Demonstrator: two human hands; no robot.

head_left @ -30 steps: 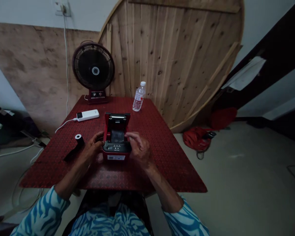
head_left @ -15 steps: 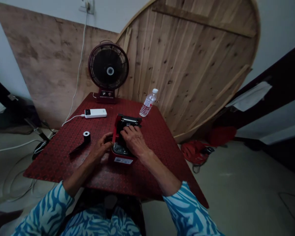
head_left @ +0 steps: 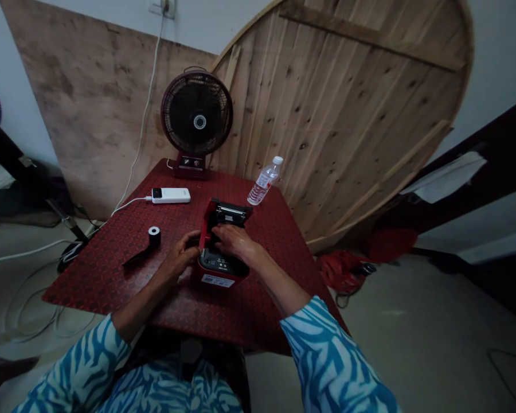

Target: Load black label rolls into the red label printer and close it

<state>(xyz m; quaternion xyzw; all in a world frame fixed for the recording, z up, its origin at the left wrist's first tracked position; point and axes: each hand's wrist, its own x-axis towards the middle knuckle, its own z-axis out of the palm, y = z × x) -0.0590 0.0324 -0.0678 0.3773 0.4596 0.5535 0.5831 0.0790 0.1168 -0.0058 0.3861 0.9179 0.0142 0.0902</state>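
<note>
A red and black label printer (head_left: 218,264) stands on the table with its lid (head_left: 230,213) raised toward the back. My left hand (head_left: 183,252) is closed against the printer's left side, thumb near the top edge. My right hand (head_left: 234,240) reaches across the open compartment, its fingers pointing left and down inside. Those fingertips are hidden, so what they touch cannot be made out. To the left lies a black roll (head_left: 154,234) with a white core, its loose strip trailing toward me.
A white power bank (head_left: 172,195) with a cable lies at the table's (head_left: 155,318) back left. Behind it stands a fan (head_left: 198,120). A water bottle (head_left: 264,182) leans in view at the back right. A round wooden panel (head_left: 327,115) rests against the wall.
My right hand has turned flatter and shifted within the printer's opening, uncovering more of its front buttons. My left hand stays at the printer's side. The view has shifted slightly.
</note>
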